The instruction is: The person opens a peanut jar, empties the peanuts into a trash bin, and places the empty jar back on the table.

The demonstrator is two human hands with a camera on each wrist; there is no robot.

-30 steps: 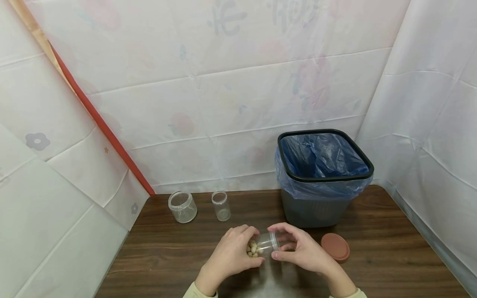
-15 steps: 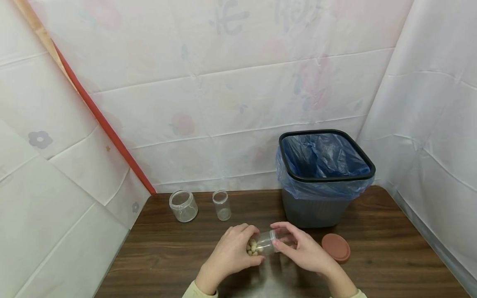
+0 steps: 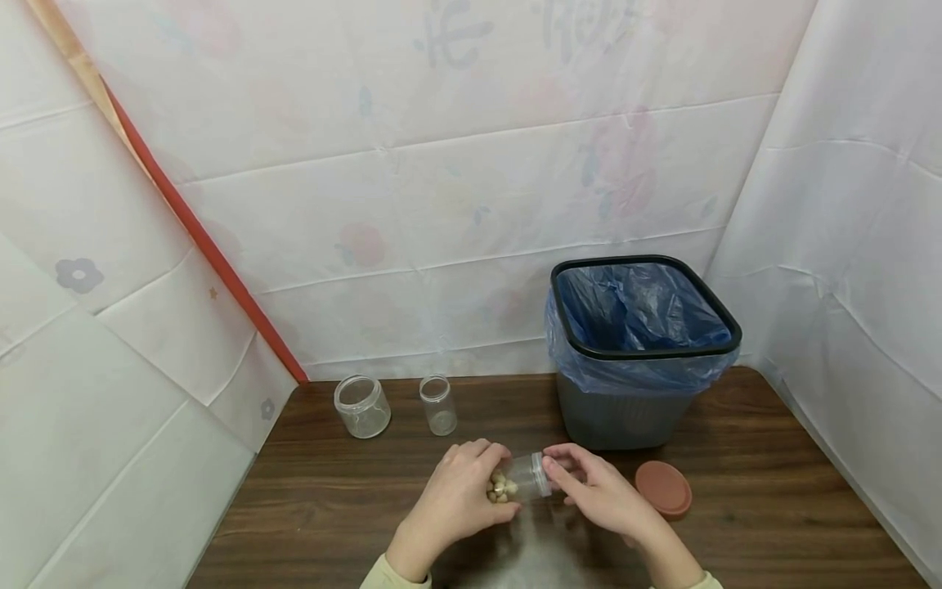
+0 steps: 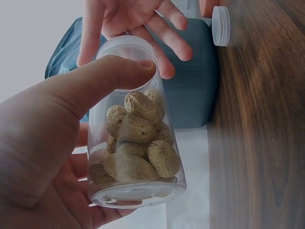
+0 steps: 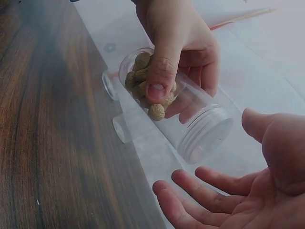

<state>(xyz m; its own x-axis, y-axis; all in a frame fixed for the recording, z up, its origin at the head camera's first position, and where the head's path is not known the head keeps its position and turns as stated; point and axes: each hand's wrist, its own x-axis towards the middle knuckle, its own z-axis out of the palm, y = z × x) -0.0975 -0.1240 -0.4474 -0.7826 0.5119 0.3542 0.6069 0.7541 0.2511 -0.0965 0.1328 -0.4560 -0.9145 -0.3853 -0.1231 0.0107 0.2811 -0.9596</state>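
Note:
My left hand (image 3: 459,488) grips a clear plastic jar (image 4: 126,143) by its side, thumb along one side and fingers round the other. Several unshelled peanuts (image 4: 143,129) lie heaped toward the jar's base. In the head view the jar lies tilted on its side, its threaded mouth (image 5: 205,133) turned right, with no lid on it. My right hand (image 3: 599,491) is close by that mouth, fingers loosely spread. Seen in the right wrist view, its palm faces the jar with nothing in it.
A wide clear jar (image 3: 362,407) and a narrower clear jar (image 3: 438,406) stand at the back left of the wooden table (image 3: 316,499). At the back right is a bin (image 3: 618,413) with a blue liner. A reddish-brown round lid (image 3: 664,488) lies right of my right hand.
My right hand's fingers and thumb have drawn away from around the jar's mouth, slightly to the right. My left hand still holds the jar in about the same place.

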